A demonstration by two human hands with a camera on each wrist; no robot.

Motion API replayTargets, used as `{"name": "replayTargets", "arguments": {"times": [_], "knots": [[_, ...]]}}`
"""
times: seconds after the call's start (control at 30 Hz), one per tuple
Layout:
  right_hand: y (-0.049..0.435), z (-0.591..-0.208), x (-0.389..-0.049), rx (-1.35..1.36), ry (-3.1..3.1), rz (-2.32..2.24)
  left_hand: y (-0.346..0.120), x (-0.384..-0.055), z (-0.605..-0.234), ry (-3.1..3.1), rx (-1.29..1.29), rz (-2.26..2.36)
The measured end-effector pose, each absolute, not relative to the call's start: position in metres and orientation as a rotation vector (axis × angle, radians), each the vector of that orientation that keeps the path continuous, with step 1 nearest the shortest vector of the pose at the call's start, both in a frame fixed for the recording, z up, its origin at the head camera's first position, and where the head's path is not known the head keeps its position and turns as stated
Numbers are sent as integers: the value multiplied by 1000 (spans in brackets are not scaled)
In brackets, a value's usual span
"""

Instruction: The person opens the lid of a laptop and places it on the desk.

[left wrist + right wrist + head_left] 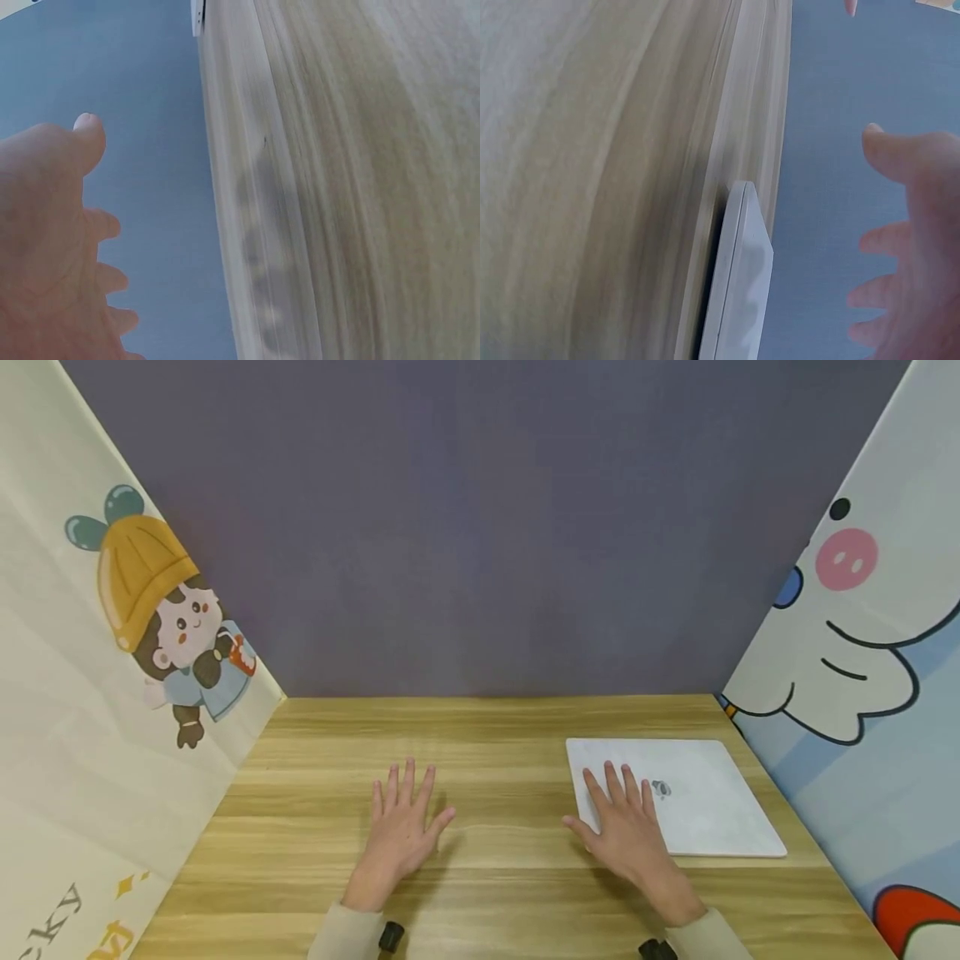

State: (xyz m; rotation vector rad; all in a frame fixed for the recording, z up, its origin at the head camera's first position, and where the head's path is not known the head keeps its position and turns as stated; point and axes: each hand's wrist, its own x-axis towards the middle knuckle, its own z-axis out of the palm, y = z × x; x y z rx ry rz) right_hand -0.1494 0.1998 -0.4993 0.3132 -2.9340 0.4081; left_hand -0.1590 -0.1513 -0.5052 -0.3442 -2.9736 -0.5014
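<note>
A closed white laptop (720, 802) with a small dark logo lies flat on the right side of the wooden table. My right hand (626, 831), fingers spread and straight, hovers palm down over the laptop's left part and holds nothing. The right wrist view catches the laptop's edge (739, 285) with a thin seam along it, the fingers standing apart from it. Left of the laptop, my left hand (401, 835) is held above the wood, its fingers likewise spread. In the left wrist view that hand (45, 232) is empty, with its shadow on the table.
The light wood-grain table (495, 760) ends at a dark grey panel (495, 527) at the back. A cream sheet with a cartoon figure (187, 627) borders the left, a blue-and-white cartoon sheet (862, 635) the right. A black strap piece (391, 937) is at my left wrist.
</note>
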Motion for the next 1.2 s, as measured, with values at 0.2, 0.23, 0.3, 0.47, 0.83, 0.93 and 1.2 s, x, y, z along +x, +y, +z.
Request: {"name": "replayTargets", "arguments": {"times": [0.2, 0.23, 0.3, 0.47, 0.83, 0.93, 1.2], "knots": [[205, -501, -153, 314, -2945, 400, -150, -160, -505, -2976, -330, -501], [207, -502, -154, 311, -2949, 398, -149, -160, -505, -2980, -330, -500], [210, -501, -155, 301, -2956, 396, -146, -161, -504, -2991, -338, -503], [218, -497, -159, 290, -2972, 432, -138, -164, -503, -2972, -367, -593], [238, -492, -171, 247, -2993, 537, -117, -172, -498, -2939, -415, -684], [244, -492, -173, 235, -2993, 555, -113, -175, -496, -2932, -426, -708], [262, -492, -177, 214, -2997, 605, -99, -182, -498, -2896, -445, -884]]}}
